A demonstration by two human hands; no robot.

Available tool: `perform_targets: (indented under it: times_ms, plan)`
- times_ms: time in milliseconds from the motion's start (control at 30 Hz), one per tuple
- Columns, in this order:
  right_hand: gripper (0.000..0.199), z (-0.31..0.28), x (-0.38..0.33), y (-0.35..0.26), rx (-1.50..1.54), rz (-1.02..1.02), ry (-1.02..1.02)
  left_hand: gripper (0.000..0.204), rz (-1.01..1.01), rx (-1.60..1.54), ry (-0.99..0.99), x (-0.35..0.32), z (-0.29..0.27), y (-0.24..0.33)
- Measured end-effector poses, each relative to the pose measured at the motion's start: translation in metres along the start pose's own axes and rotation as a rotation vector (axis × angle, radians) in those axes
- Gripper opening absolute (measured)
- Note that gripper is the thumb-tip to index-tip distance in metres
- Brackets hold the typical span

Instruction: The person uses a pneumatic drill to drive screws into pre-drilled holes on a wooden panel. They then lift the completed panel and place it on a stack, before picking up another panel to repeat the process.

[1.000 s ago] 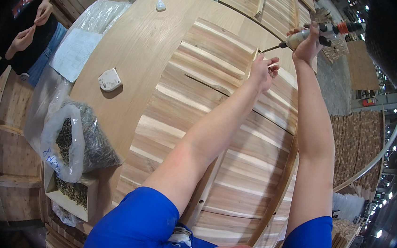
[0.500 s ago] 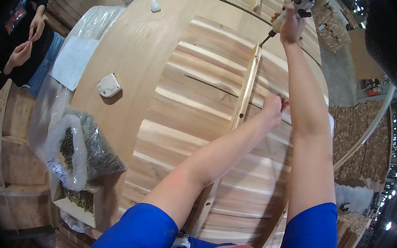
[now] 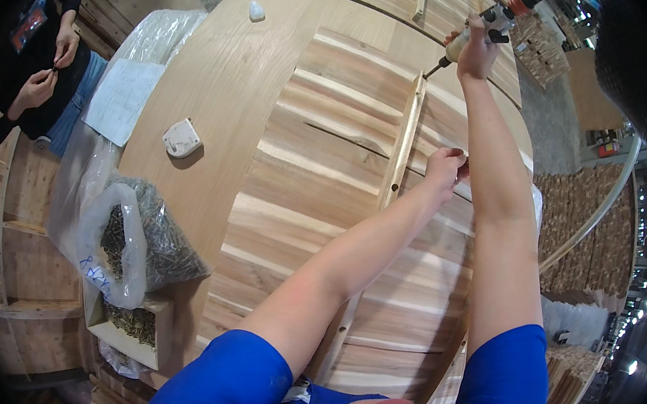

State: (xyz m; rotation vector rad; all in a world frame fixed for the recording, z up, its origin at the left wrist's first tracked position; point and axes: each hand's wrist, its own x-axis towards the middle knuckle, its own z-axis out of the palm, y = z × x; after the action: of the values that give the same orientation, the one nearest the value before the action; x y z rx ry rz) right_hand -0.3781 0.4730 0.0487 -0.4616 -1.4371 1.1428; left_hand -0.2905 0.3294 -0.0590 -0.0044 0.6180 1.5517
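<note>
My right hand [image 3: 478, 55] grips a power drill [image 3: 499, 19] at the far right of the wooden panel [image 3: 318, 178]. Its long bit slants down to the far end of a narrow wooden strip [image 3: 408, 125] lying across the panel's boards. Whether a screw sits under the tip is too small to tell. My left hand [image 3: 446, 169] hovers right of the strip, below the drill, with its fingers curled together. Whatever those fingers may hold is hidden. Dark holes show along the strip, and a second strip [image 3: 446, 367] lies partly under my right arm.
On the left stand an open plastic bag [image 3: 169, 246] of screws and a small box [image 3: 163, 334] of metal pieces. A white tape measure [image 3: 182, 139] and a small white object [image 3: 256, 11] lie on the panel. Paper [image 3: 123, 100] rests on plastic wrap. Another person's hands [image 3: 46, 74] are at far left.
The drill's back end has tilted down and right, while its bit stays by the strip's far end. My left hand has shifted slightly up, fingers still curled.
</note>
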Motion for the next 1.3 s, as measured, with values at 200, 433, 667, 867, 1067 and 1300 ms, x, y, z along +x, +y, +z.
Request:
perform_targets:
  times_ms: [200, 433, 667, 867, 1067, 1300]
  plan:
    - [0.028, -0.002, 0.004, -0.051, 0.013, -0.217, -0.029, 0.015, -0.063, -0.073, -0.065, 0.007, 0.0, -0.002]
    - [0.029, -0.085, -0.048, -0.145, -0.024, -0.095, 0.055, 0.017, -0.111, 0.02, -0.145, 0.001, -0.002, 0.002]
    - [0.042, -0.134, -0.151, -0.226, 0.195, -0.193, 0.217, 0.016, -0.08, -0.032, -0.198, -0.069, 0.032, 0.001]
    - [0.047, -0.156, -0.208, -0.296, 0.377, -0.252, 0.38, 0.015, -0.069, -0.021, -0.15, -0.155, 0.077, -0.007]
    - [0.049, -0.178, -0.246, -0.36, 0.463, -0.278, 0.422, 0.016, -0.005, 0.044, -0.171, -0.215, 0.108, -0.031]
    - [0.044, -0.206, -0.282, -0.406, 0.568, -0.272, 0.459, 0.017, 0.043, 0.104, -0.206, -0.265, 0.136, -0.065]
